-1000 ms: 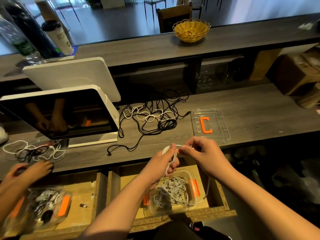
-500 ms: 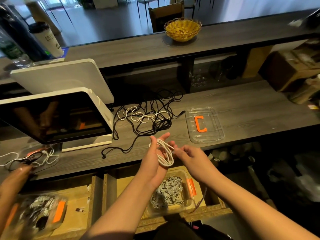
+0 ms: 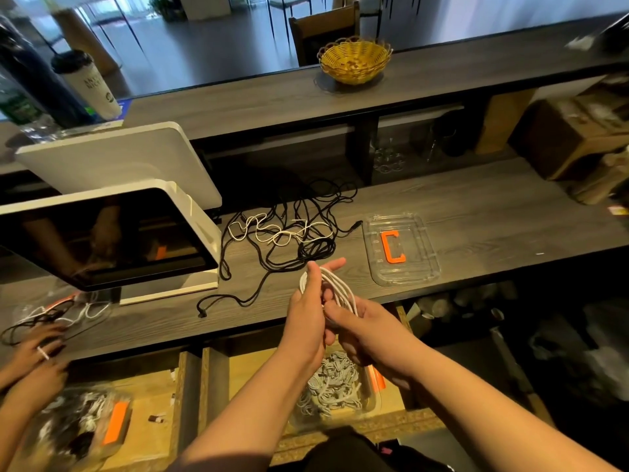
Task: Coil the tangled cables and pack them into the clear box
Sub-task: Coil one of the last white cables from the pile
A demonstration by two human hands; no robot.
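My left hand [image 3: 306, 311] is raised over the counter's front edge with fingers straight, and a white cable [image 3: 342, 289] is looped around its palm. My right hand [image 3: 362, 333] grips the lower end of those loops, fingers curled. Below my hands, in an open drawer, sits the clear box [image 3: 366, 401] holding several coiled grey-white cables; my arms hide part of it. Its clear lid [image 3: 418, 233] with an orange latch lies on the counter to the right. A tangle of black and white cables [image 3: 289, 233] lies behind my hands.
A white-framed monitor [image 3: 102, 233] stands at the left. Another person's hands [image 3: 34, 349] work at a second cable tangle [image 3: 58, 313], with another clear box [image 3: 78, 420] in the left drawer. A yellow basket [image 3: 354, 61] and a cup [image 3: 88, 83] stand on the upper shelf.
My left hand has opened its fingers and now carries the cable as loops round the palm. My right hand has dropped from the cable's top to grip the loops' lower end.
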